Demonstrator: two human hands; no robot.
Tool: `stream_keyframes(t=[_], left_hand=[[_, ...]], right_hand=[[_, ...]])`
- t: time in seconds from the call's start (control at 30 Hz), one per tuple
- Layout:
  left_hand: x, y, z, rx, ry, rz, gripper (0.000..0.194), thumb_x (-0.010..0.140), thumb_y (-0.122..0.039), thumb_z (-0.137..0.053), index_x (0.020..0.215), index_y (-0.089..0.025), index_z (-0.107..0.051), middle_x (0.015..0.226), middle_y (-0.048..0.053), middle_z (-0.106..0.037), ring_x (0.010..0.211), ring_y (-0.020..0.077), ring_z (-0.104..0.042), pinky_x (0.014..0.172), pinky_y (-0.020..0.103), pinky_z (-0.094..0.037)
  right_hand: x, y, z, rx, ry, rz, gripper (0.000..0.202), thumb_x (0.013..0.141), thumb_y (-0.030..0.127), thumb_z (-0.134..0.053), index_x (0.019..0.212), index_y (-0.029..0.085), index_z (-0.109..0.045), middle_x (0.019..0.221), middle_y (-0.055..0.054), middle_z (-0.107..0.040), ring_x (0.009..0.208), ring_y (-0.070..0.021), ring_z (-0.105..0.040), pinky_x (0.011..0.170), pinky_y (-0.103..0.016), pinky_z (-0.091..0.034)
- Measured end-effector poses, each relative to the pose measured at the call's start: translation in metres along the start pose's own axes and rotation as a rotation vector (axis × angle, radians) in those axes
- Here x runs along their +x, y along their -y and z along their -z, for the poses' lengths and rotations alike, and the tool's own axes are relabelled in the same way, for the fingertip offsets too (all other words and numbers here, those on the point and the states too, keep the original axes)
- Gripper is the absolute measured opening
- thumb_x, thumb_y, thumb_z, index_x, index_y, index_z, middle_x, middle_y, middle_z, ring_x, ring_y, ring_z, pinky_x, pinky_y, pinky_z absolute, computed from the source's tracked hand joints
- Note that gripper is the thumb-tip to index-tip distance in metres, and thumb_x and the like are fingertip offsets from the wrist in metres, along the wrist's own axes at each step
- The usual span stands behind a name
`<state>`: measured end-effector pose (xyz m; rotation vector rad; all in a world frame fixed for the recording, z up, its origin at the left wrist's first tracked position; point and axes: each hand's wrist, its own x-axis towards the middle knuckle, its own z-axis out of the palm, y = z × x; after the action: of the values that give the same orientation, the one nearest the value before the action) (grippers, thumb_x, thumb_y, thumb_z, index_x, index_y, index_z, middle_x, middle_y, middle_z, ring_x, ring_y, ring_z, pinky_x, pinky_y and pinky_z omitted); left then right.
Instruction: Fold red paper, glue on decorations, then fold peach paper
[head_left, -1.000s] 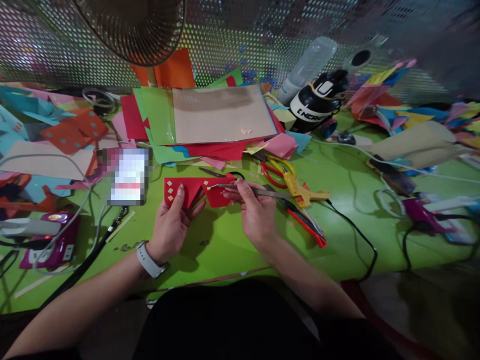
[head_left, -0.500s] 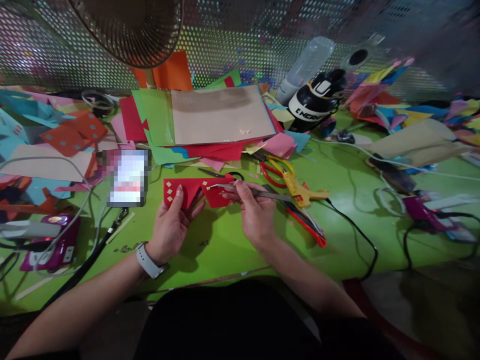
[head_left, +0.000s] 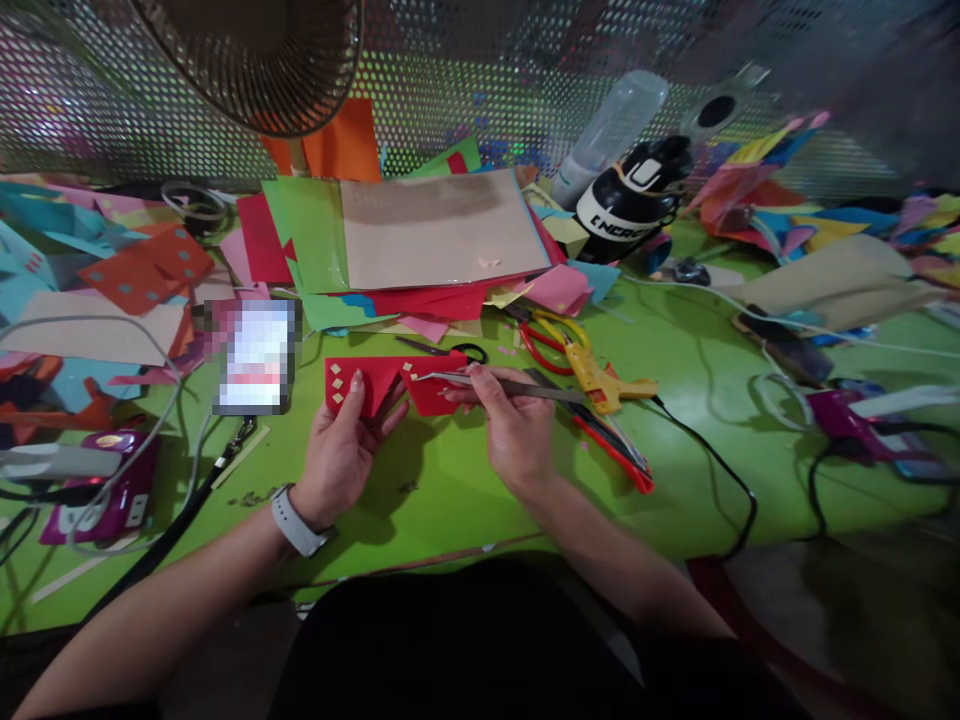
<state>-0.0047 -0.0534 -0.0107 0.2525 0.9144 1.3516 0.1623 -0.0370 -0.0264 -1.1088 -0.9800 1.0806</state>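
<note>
My left hand (head_left: 341, 455) grips a red paper piece (head_left: 384, 374) with a V-shaped notch, thumb on top and fingers behind. Small pale diamonds sit on the paper's left end, and others lie beside the notch. In my right hand (head_left: 521, 440) is a pair of metal tweezers (head_left: 544, 388), pinched between thumb and fingers. The tweezers' tips are at a small pale diamond (head_left: 415, 379) right of the notch; whether they touch it I cannot tell. Some right-hand fingertips are at the paper's right end. Behind the paper lie black-handled scissors (head_left: 471, 352), partly hidden.
Right of my hands lie a yellow glue gun (head_left: 604, 380) and a red-handled tool (head_left: 634, 470). A phone (head_left: 255, 357) is at left. Behind are a paper stack (head_left: 446, 230), a fan (head_left: 255, 60) and a black bottle (head_left: 634, 200). Cables cross both sides.
My right hand and the tweezers have shifted slightly right. The small diamond right of the notch now shows more clearly at the tips. My left hand holds the red paper almost still.
</note>
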Motion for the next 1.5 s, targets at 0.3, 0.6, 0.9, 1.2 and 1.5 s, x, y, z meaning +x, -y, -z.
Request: stream_keyframes(t=[0.3,0.6,0.9,1.2,1.5], left_hand=[[0.0004,0.0014,0.0019,0.017,0.012,-0.005,0.017,0.086,-0.028,-0.074,0.099,-0.021,-0.066,0.106,0.002,-0.076,0.101,0.0215,-0.074,0.097,0.040,-0.058],[0.0010,0.0021,0.0023,0.011,0.013,0.000,0.018,0.084,-0.028,-0.076,0.098,-0.021,-0.066,0.106,0.002,-0.076,0.101,0.0220,-0.073,0.096,0.039,-0.058],[0.0007,0.0011,0.0031,0.042,0.013,0.003,0.020,0.082,-0.031,-0.078,0.096,-0.021,-0.067,0.104,0.002,-0.077,0.100,0.0222,-0.074,0.093,0.041,-0.060],[-0.0006,0.0004,0.0017,0.021,0.019,0.055,0.016,0.083,-0.029,-0.076,0.094,-0.020,-0.068,0.099,0.003,-0.078,0.090,0.0214,-0.076,0.080,0.035,-0.064],[0.0004,-0.0003,0.0022,0.000,0.071,0.051,0.013,0.084,-0.028,-0.075,0.093,-0.020,-0.068,0.099,0.004,-0.078,0.091,0.0221,-0.076,0.085,0.035,-0.063]], right_hand=[[-0.0008,0.0021,-0.0022,0.025,-0.011,0.003,0.016,0.081,0.040,-0.074,0.084,0.024,-0.072,0.074,0.001,-0.077,0.065,-0.0185,-0.075,0.056,-0.030,-0.059],[-0.0016,0.0015,-0.0027,0.019,-0.016,0.014,0.018,0.081,0.039,-0.075,0.084,0.022,-0.072,0.074,0.000,-0.077,0.062,-0.0181,-0.074,0.057,-0.030,-0.061],[0.0024,0.0034,0.0033,0.013,-0.050,-0.009,0.021,0.081,0.043,-0.073,0.085,0.023,-0.071,0.068,0.002,-0.075,0.058,-0.0182,-0.073,0.048,-0.027,-0.055],[0.0027,0.0033,0.0064,0.066,0.050,-0.009,0.020,0.080,0.041,-0.075,0.085,0.023,-0.068,0.044,0.011,-0.058,0.029,-0.0075,-0.048,0.028,-0.017,-0.039],[0.0021,0.0053,0.0054,0.050,0.044,-0.029,0.022,0.080,0.043,-0.075,0.082,0.022,-0.067,0.048,0.009,-0.062,0.028,-0.0065,-0.044,0.027,-0.017,-0.036]])
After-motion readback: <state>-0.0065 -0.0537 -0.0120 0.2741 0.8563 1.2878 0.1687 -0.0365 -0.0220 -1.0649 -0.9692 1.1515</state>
